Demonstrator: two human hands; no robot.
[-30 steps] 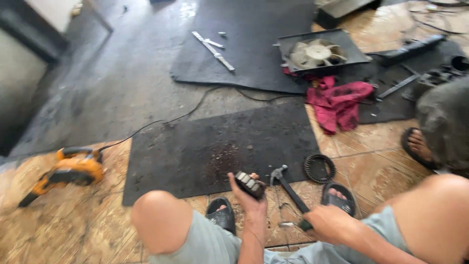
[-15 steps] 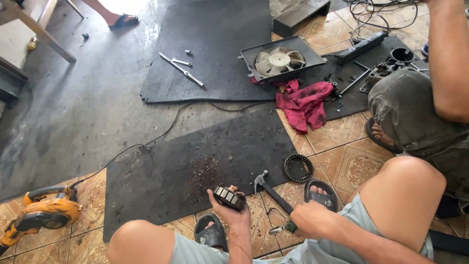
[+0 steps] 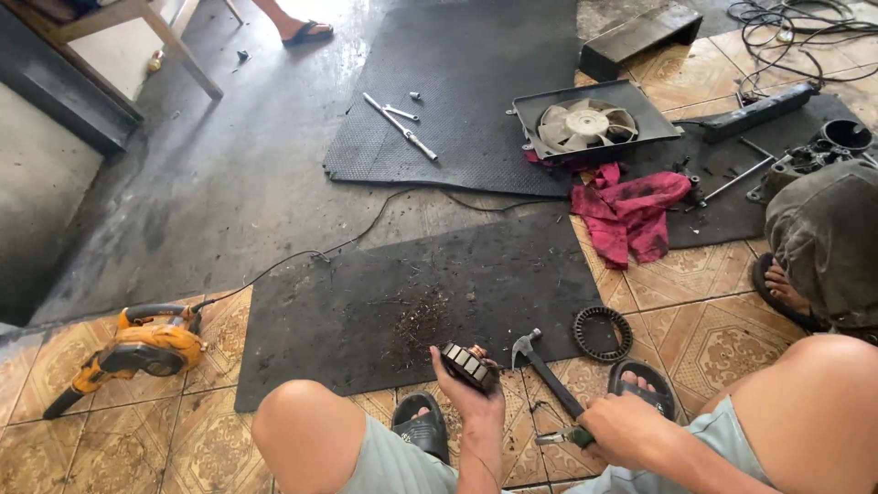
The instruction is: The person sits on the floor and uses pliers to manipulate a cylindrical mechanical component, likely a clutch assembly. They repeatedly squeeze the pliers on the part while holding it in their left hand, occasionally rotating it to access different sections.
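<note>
Here your left hand (image 3: 474, 402) sits low in the view at about 6 o'clock, its fingers curled around a small round motor part (image 3: 468, 364) with dark segments on its rim, held up just above the near edge of the black rubber mat (image 3: 366, 311). Your right hand (image 3: 622, 428) lies at about 5 o'clock, fingers closed on the green-ended handle of a claw hammer (image 3: 547, 377), whose head points up toward 11 o'clock and rests on the tiled floor (image 3: 704, 274) just beside the mat's corner. At 2 o'clock from the hammer head lies a dark toothed ring (image 3: 603, 333), close to your sandal (image 3: 644, 382). A scatter of grit darkens the mat at 10 o'clock from your left hand. Far off at 9 o'clock an orange blower (image 3: 137, 352) lies on the tiles, its cord trailing over the mat. At 1 o'clock sits a fan in a black tray (image 3: 590, 123), with a red rag (image 3: 631, 210) just below it. Another person's knee (image 3: 828, 240) shows at 3 o'clock.
</note>
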